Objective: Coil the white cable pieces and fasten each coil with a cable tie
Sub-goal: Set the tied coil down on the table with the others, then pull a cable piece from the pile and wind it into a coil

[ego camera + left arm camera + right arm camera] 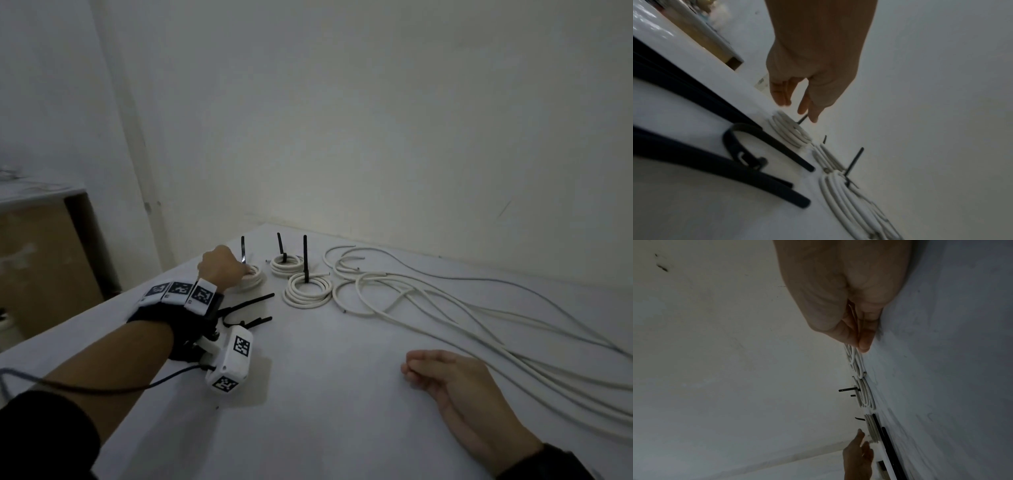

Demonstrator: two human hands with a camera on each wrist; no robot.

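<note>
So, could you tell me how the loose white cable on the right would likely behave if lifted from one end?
The loose cable lies in long wavy loops, so it would probably sag and trail. The strands overlap, so they might snag. The tied coils suggest it bends easily.

No legible text, brand, number or sign appears in any view. The only markings are black-and-white square coded patterns, not readable as letters or figures: three on the white wrist band (181, 292) of the left arm, and two on the white camera housing (230, 359) mounted below that wrist, one on its upper face and one on its near end. A small pale label on the far wall in the left wrist view is too blurred to read.
</note>
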